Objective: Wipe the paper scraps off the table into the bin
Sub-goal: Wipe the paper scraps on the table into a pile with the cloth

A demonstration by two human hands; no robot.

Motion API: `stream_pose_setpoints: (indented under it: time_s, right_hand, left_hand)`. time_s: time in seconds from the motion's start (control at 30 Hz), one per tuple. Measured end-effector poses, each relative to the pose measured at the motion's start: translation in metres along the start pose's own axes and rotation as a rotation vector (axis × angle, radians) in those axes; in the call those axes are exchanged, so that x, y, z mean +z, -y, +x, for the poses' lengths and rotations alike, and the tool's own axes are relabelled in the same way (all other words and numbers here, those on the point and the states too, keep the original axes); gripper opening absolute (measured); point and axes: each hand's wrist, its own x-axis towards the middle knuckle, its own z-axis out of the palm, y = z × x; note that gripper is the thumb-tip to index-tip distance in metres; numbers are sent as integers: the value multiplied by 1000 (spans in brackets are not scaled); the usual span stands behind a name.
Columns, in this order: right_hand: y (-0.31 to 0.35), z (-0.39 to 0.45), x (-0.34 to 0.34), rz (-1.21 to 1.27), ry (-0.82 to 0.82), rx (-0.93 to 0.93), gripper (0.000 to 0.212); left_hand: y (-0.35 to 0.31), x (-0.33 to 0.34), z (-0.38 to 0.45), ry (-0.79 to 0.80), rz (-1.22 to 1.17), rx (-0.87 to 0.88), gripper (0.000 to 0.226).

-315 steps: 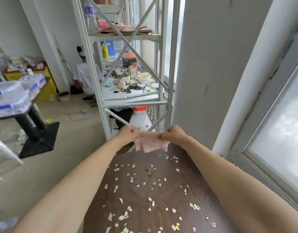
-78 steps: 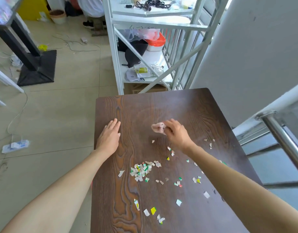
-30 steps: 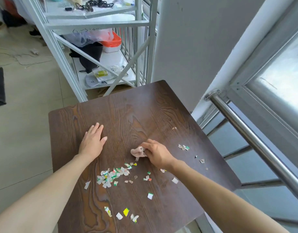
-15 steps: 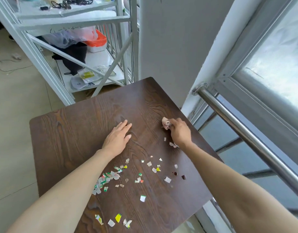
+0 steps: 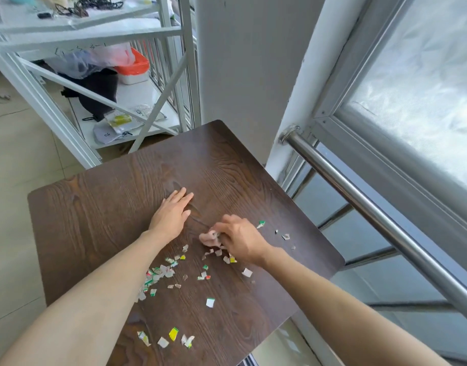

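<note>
A dark wooden table (image 5: 100,207) carries several small paper scraps (image 5: 161,272), gathered mostly in a loose pile near its middle. A few more scraps (image 5: 285,236) lie towards the right edge and others (image 5: 173,334) near the front edge. My right hand (image 5: 240,240) is shut on a crumpled pink cloth (image 5: 210,239), pressed to the tabletop just above the pile. My left hand (image 5: 171,213) lies flat on the wood, fingers together, left of the cloth. No bin is in view.
A white metal shelf rack (image 5: 68,109) with bags and boxes stands beyond the table's far edge. A grey pillar (image 5: 243,75) rises behind the far right corner. A steel handrail (image 5: 372,207) and window run along the right side. Tiled floor (image 5: 16,167) lies left.
My right hand has dragged the cloth from near the table's right edge back towards the pile, pulling scraps along. My left hand stays flat on the table.
</note>
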Motion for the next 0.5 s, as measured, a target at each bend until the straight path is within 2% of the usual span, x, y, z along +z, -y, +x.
stream_pose_setpoints:
  time_s: [0.07, 0.17, 0.23, 0.3, 0.4, 0.5]
  right_hand:
    - [-22, -5, -24, -31, -119, 87, 22]
    - [-77, -22, -50, -90, -254, 329, 19]
    - [-104, -37, -49, -52, -297, 505, 22]
    - [-103, -44, -33, -24, -320, 604, 22]
    - [-66, -40, 1, -2, -379, 590, 19]
    - [-23, -35, 28, 50, -349, 499, 22]
  left_hand:
    - [-1, -1, 2, 6, -5, -13, 50]
    - [-4, 0, 2, -11, -23, -34, 48]
    - [-6, 2, 0, -17, -18, -36, 47]
    - [-8, 4, -3, -13, -12, -32, 48]
    - [-10, 6, -3, 0, 7, -33, 50]
    - [-9, 6, -5, 8, 18, -41, 50]
